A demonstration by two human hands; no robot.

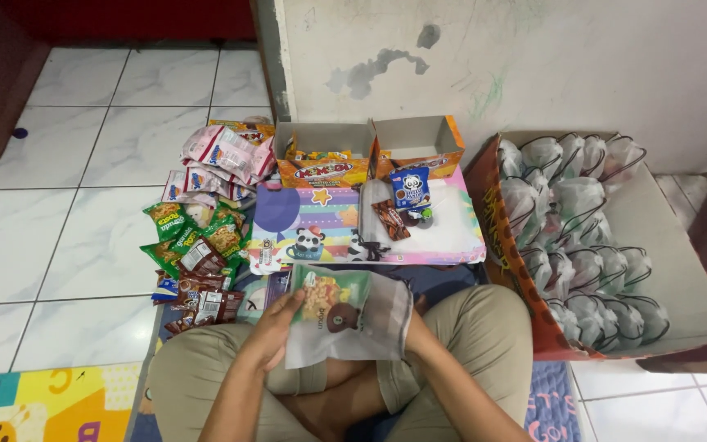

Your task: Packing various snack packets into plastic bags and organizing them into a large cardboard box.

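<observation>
A translucent grey pouch (352,315) sits above the person's crossed legs, held between both hands, with a green snack packet and a small brown round treat showing through its front. The left hand (276,327) grips the pouch's left edge, thumb on the front and fingers curled behind. The right hand (413,327) is mostly hidden behind the pouch's right side (it seems closed on that edge, though its fingers cannot be seen).

Just beyond the pouch lies a flat pastel box (353,225) printed with cartoon pandas, carrying a few loose snacks and a blue packet (411,187). Behind it, against the wall, stand two open cardboard cartons (370,147). To the left, on the tiled floor (59,237), are heaps of green snack packets (198,229), pink packets (218,160) and brown chocolate packets (202,299). To the right, a large shallow cardboard box (673,245) holds rows of filled grey pouches (583,237) with drawstrings.
</observation>
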